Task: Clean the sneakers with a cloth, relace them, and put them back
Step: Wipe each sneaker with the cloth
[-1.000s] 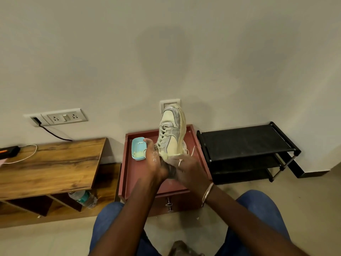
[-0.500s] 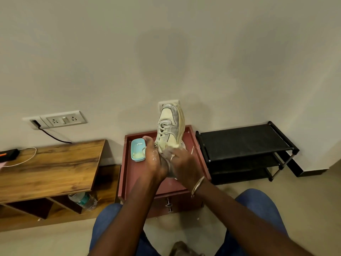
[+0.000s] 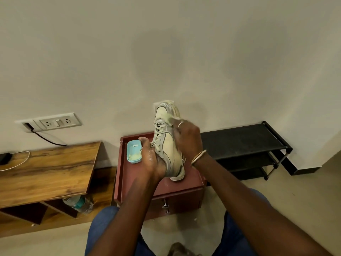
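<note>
Sneaker (image 3: 167, 145) toe-up over the table (image 3: 127, 176) — left grip (image 3: 150, 160) clenched round its heel; right grip (image 3: 188, 137) blurred, state untellable.

soap dish (image 3: 134, 152) on cabinet (image 3: 140, 174) — rack (image 3: 241, 143) right

Bare forearms, blue denim jeans (image 3: 103, 224) on both legs, thin gold-coloured metal bangle (image 3: 199, 157) on the right wrist, slim silver-coloured ring (image 3: 180, 124) on a finger of the right hand (image 3: 188, 137)
</note>
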